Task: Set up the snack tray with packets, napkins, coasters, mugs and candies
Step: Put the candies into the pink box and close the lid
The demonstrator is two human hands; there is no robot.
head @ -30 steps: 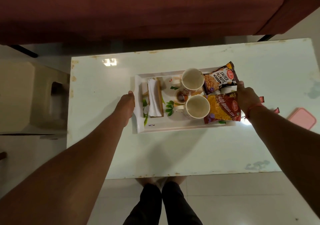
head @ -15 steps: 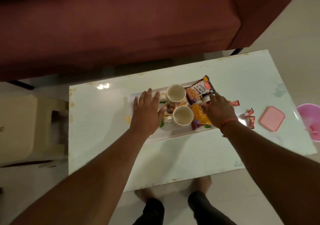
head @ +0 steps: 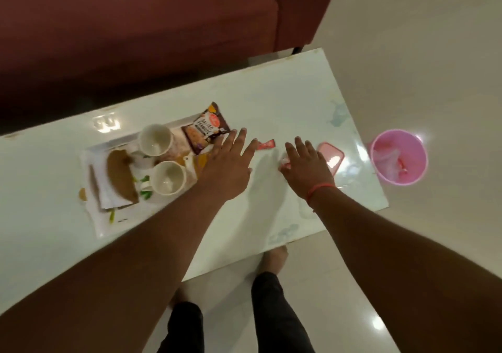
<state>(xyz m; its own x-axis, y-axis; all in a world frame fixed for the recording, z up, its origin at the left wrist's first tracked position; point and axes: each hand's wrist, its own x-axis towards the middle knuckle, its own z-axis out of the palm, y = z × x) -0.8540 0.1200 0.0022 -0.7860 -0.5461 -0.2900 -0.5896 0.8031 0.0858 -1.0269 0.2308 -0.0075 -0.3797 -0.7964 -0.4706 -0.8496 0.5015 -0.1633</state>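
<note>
White glossy table (head: 190,233) is running diagonally across mid-frame, standing on pale tiled floor (head: 421,53). Lying directly on it: white tray (head: 100,225) at centre-left, red candy wrapper (head: 265,144) at centre, pink lid (head: 335,159) toward centre-right. Pink bucket (head: 398,157) is sitting on the floor at right.

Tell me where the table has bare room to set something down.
Free: the near strip of the table under the forearms, between tray and near edge; the far stretch beyond the candy, toward the sofa; the left end. Crowded: the tray itself, and around the right hand, beside the pink lid.
</note>
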